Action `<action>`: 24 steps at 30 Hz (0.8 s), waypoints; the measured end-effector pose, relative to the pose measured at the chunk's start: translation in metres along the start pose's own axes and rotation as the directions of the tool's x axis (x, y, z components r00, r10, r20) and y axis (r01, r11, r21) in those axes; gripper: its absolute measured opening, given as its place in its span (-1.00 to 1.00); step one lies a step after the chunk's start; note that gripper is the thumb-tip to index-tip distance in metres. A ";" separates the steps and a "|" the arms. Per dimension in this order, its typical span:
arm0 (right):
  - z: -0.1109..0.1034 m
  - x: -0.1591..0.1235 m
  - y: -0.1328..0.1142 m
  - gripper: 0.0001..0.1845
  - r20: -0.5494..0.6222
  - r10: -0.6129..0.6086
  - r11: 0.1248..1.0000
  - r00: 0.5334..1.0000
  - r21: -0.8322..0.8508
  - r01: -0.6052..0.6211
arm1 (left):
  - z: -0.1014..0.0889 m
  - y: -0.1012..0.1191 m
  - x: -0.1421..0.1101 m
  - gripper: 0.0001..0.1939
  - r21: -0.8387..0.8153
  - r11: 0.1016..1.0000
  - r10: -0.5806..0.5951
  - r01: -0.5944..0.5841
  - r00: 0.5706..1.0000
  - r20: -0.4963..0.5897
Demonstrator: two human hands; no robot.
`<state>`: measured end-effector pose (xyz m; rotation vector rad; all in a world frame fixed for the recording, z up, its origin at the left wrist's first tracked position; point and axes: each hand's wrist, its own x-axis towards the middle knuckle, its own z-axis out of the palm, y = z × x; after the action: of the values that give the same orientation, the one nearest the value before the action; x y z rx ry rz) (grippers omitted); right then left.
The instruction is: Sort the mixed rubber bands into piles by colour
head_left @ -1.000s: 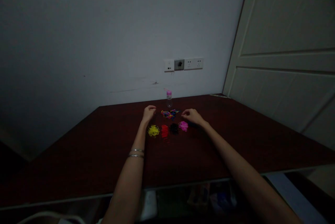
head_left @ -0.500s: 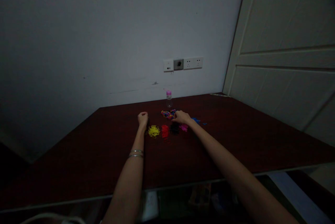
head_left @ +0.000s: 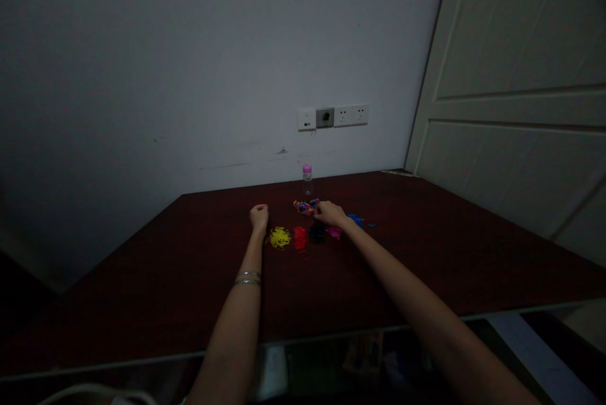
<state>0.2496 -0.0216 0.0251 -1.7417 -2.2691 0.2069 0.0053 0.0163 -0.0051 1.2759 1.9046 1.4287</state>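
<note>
A mixed pile of coloured rubber bands (head_left: 304, 206) lies far out on the dark red table (head_left: 189, 279). In front of it sit sorted heaps: yellow (head_left: 279, 238), red (head_left: 300, 237), black (head_left: 317, 233), pink (head_left: 334, 232), and blue (head_left: 356, 220) further right. My left hand (head_left: 259, 215) rests as a closed fist just left of the yellow heap; nothing shows in it. My right hand (head_left: 327, 212) is curled at the right edge of the mixed pile, fingers pinched on the bands. Two thin bangles (head_left: 247, 277) circle my left wrist.
A small clear bottle with a pink cap (head_left: 307, 179) stands behind the mixed pile near the wall. Wall sockets (head_left: 332, 117) sit above it. A pale door (head_left: 511, 102) is at the right. The table's front edge (head_left: 331, 339) runs below my forearms.
My right hand moved left from beside the pink heap to the mixed pile, uncovering the blue heap. My left hand drew back from the mixed pile and closed near the yellow heap.
</note>
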 end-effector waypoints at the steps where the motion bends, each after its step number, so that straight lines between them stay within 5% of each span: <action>1: -0.001 -0.001 0.001 -0.84 -0.012 -0.006 1.000 1.000 0.007 0.006 | 0.001 -0.001 0.001 -0.72 -0.004 1.000 -0.010 0.010 1.000 -0.011; 11: -0.019 -0.023 0.025 -0.84 -0.279 -0.219 0.970 0.935 0.037 0.239 | 0.010 -0.011 0.007 -0.76 -0.011 0.999 0.043 -0.044 0.998 -0.056; 24: -0.039 -0.060 0.094 -0.81 -0.406 -0.221 0.949 0.887 0.118 0.291 | 0.012 -0.012 0.005 -0.75 0.054 0.995 0.084 -0.083 0.996 -0.006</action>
<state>0.3626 -0.0565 0.0281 -1.2444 -2.0839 0.0026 0.0070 0.0264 -0.0194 1.3919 1.9281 1.4342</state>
